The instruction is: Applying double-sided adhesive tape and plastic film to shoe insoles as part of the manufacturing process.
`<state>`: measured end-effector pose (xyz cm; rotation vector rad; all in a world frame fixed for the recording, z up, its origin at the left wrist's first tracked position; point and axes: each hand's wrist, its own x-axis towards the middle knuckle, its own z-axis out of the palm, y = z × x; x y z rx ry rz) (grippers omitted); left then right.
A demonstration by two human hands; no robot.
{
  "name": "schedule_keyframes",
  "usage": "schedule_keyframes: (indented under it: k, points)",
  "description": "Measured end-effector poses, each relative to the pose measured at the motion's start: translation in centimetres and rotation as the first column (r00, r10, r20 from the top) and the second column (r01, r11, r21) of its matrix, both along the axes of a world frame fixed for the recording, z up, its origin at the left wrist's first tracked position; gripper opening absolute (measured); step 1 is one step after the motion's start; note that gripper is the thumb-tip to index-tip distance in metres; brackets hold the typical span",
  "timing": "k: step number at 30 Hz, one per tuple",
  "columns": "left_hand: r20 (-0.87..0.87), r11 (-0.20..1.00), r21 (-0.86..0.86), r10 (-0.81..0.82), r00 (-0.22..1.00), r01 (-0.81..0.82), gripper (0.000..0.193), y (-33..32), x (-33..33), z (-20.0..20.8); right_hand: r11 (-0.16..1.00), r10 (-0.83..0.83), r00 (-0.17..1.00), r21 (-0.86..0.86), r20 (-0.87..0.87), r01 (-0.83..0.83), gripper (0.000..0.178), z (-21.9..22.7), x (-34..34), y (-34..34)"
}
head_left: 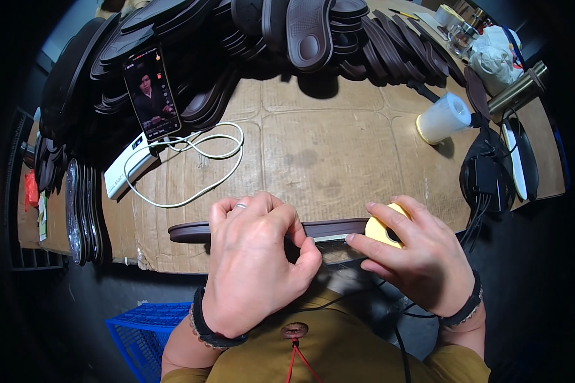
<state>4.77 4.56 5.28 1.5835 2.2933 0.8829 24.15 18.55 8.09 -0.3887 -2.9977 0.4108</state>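
A dark brown shoe sole (188, 232) lies on its edge along the near side of the cardboard-covered table (326, 159). My left hand (252, 255) grips it around the middle, fingers bent over the far side and thumb on the near side. My right hand (418, 255) holds a roll of yellow tape (381, 231) at the right end of the sole. A pale strip of tape (332, 239) runs along the sole's near edge, between my left thumb and the roll. My right fingertips press where strip and roll meet. Part of the sole is hidden behind both hands.
Piled brown soles (310, 35) line the table's back and left. A phone (152, 92) leans there by a white power bank (129, 166) and looped white cable (220, 185). A translucent cup (446, 118), black adapter (485, 175) and metal flask (517, 89) stand right. A blue crate (144, 332) sits below.
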Motion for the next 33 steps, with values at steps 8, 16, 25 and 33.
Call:
schedule_keyframes:
  k: [8,16,25,33]
  points:
    - [-0.058,1.000,-0.008,0.001,0.998,-0.001,0.017,0.28,0.11,-0.13,1.000,-0.014,1.000,0.013,0.001,0.014,0.037,0.15,-0.37,-0.07]
    - [-0.059,0.999,-0.036,-0.003,0.998,0.001,0.018,0.39,0.24,0.01,1.000,-0.024,1.000,0.008,0.006,0.024,0.036,0.20,-0.47,-0.04]
    - [-0.068,0.998,-0.069,-0.020,0.997,0.016,0.018,0.48,0.22,0.19,0.999,-0.017,1.000,-0.044,0.015,0.018,0.035,0.11,-0.48,0.36]
    - [0.017,0.993,-0.106,-0.046,0.999,0.047,0.013,0.26,-0.58,0.53,0.998,-0.022,1.000,-0.052,0.004,0.022,0.034,0.26,-0.57,0.23]
